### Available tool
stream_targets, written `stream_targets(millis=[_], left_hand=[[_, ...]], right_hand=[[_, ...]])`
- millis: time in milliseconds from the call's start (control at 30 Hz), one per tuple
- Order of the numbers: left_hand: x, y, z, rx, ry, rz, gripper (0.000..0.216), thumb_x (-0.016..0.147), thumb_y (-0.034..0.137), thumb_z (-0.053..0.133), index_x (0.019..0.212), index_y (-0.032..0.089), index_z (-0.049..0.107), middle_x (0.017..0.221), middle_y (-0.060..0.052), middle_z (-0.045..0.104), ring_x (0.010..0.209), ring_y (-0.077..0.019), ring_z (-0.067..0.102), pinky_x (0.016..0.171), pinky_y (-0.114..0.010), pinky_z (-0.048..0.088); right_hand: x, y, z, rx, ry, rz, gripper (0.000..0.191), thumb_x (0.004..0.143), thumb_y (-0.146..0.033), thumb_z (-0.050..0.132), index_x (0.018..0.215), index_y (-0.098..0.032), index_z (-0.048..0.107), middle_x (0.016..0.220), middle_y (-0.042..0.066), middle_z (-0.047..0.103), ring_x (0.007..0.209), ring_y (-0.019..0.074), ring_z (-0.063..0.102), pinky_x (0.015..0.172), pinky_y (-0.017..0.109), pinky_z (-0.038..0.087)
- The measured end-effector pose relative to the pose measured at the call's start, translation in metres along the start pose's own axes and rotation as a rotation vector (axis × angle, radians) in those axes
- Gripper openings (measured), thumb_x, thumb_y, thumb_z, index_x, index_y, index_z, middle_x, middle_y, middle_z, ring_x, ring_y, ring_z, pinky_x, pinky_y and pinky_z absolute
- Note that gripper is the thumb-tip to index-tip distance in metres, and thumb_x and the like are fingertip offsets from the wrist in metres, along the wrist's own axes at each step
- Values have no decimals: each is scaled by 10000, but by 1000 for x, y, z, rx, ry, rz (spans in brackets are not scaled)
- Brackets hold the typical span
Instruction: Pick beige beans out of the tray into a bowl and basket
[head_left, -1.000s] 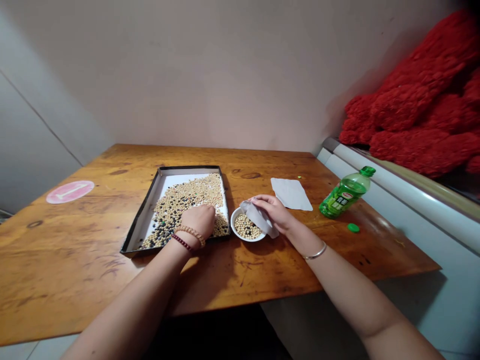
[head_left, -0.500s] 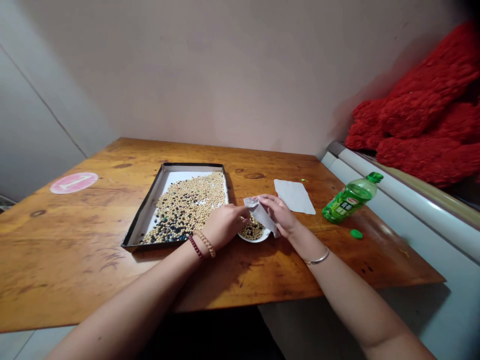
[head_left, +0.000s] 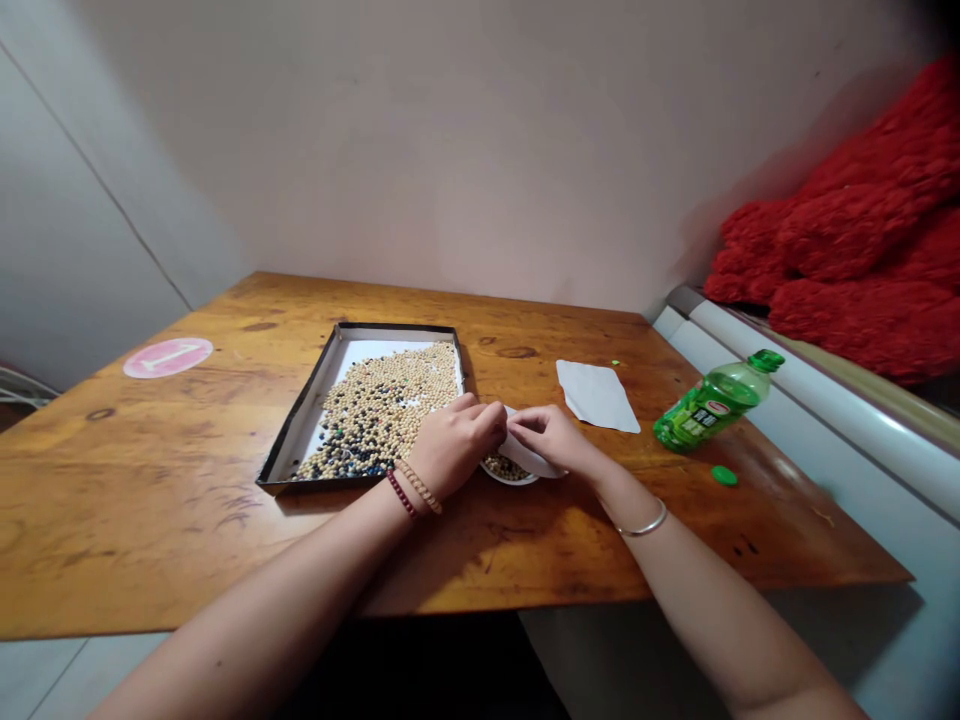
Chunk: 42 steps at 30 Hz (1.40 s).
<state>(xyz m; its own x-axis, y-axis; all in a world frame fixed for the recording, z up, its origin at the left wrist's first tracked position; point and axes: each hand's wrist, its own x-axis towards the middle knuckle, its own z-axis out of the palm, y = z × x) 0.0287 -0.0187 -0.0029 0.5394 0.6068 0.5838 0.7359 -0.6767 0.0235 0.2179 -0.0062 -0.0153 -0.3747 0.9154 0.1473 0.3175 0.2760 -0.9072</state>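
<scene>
A small piece of white paper [head_left: 531, 457] is held over a white bowl [head_left: 517, 482] of pale and dark beads. My right hand [head_left: 551, 438] pinches the paper's upper edge between thumb and fingers. Close against it, my left hand [head_left: 461, 440] is closed with its fingertips at the paper's left edge, partly hidden behind the knuckles. Left of the bowl lies a shallow black-edged tray [head_left: 296, 430] lined in white. Pale beads [head_left: 420, 375] mixed with black ones are spread over it, and my left hand covers its near right corner.
A flat white sheet [head_left: 598, 396] lies right of the bowl. Further right stand a green-labelled bottle [head_left: 709, 405] without its cap and a green cap [head_left: 724, 476]. A pink oval sticker [head_left: 168, 358] marks the wooden table [head_left: 187, 520]. Red plush material [head_left: 855, 250] is piled at right.
My left hand has come up from the bowl to the paper, its fingers now meeting my right hand's. The paper has tilted lower over the bowl. The view has shifted slightly.
</scene>
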Motion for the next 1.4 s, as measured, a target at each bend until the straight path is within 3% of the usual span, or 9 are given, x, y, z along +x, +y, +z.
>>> stream_targets(millis=[133, 233, 333, 467, 567, 700, 933, 1167, 1400], left_hand=[[2, 4, -5, 53, -58, -69, 83, 877, 269, 548, 832, 199, 554, 770, -17, 612, 793, -176, 504, 565, -275, 344], [6, -2, -15, 69, -131, -136, 102, 873, 301, 561, 872, 199, 561, 840, -34, 620, 840, -183, 509, 632, -270, 389], [8, -16, -22, 159, -215, -319, 187, 898, 356, 512, 943, 187, 579, 915, -71, 627, 890, -203, 529, 680, -275, 418], [5, -31, -19, 228, -476, -444, 199, 872, 343, 526, 905, 178, 631, 920, -99, 648, 901, -246, 575, 670, -299, 445], [4, -31, -12, 168, -590, -433, 251, 864, 378, 511, 892, 173, 652, 923, -105, 661, 860, -242, 612, 698, -321, 464], [6, -27, -7, 145, -597, -427, 300, 894, 361, 436, 896, 163, 662, 947, -115, 660, 874, -236, 627, 724, -323, 473], [6, -29, -10, 123, -613, -393, 326, 901, 315, 401, 851, 138, 671, 928, -129, 663, 829, -233, 642, 693, -314, 478], [3, -30, -15, 120, -645, -377, 286, 877, 267, 426, 858, 119, 670, 907, -154, 660, 824, -244, 642, 711, -339, 487], [1, -30, -10, 160, -643, -347, 298, 876, 184, 378, 879, 105, 666, 892, -160, 660, 853, -252, 640, 708, -345, 498]], right_hand=[[-2, -1, -2, -74, -31, 15, 283, 793, -417, 621, 809, -158, 734, 843, 66, 733, 787, 217, 648, 720, 311, 467], [0, 0, -1, -54, 47, 24, 295, 783, -438, 626, 806, -153, 697, 823, 62, 712, 753, 190, 629, 688, 292, 465], [2, 4, 2, 32, 113, 66, 314, 750, -458, 644, 805, -149, 655, 803, 61, 692, 713, 170, 614, 651, 279, 466], [3, 7, 5, 35, 172, 99, 304, 625, -416, 754, 703, -149, 629, 756, 57, 680, 709, 168, 608, 674, 281, 467], [2, 6, 5, 7, 150, 92, 318, 695, -457, 693, 700, -142, 655, 703, 47, 671, 640, 152, 581, 606, 260, 437], [0, 4, 3, -71, 90, 62, 392, 791, -498, 581, 761, -130, 711, 681, 42, 675, 603, 148, 558, 563, 252, 399], [0, 5, 6, 21, 127, 91, 316, 693, -462, 703, 687, -147, 680, 713, 55, 692, 643, 161, 585, 608, 266, 432], [2, 3, 5, 75, 156, 83, 384, 746, -533, 618, 722, -155, 684, 691, 36, 665, 629, 153, 555, 584, 261, 407], [3, 2, 5, 172, 219, 101, 358, 728, -516, 647, 691, -161, 661, 655, 18, 627, 596, 136, 520, 568, 257, 389]])
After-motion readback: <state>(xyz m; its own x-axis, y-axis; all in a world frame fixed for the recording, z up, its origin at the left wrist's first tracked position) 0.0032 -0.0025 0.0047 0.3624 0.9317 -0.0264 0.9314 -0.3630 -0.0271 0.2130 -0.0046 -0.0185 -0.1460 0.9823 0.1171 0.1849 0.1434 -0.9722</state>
